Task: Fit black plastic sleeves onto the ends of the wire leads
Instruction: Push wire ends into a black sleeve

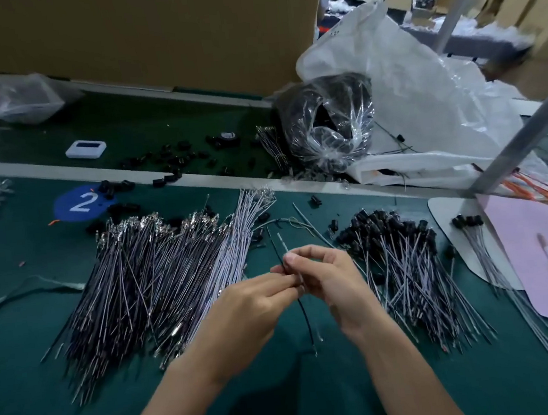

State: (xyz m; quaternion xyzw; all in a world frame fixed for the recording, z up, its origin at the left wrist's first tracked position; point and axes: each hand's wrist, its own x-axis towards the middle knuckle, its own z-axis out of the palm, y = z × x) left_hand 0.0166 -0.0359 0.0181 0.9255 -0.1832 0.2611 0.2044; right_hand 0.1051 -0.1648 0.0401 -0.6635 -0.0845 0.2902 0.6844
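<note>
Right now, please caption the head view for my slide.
Left hand and right hand pinch thin wire leads over a green mat, between bare-lead pile and black-sleeved pile.

Deep green all over the bench mat [31,381]. Blue on the round sticker [81,203], with a white 2. Grey and black through the wire leads [145,280], silver at the tips. Black on the scattered sleeves [167,157], black again on the single lead [304,314] up off the mat. Over right now: pale pink on the sheet [545,258], orange on the wires [545,191], white on the big bag [422,92], plain brown on the cardboard [149,35].
</note>
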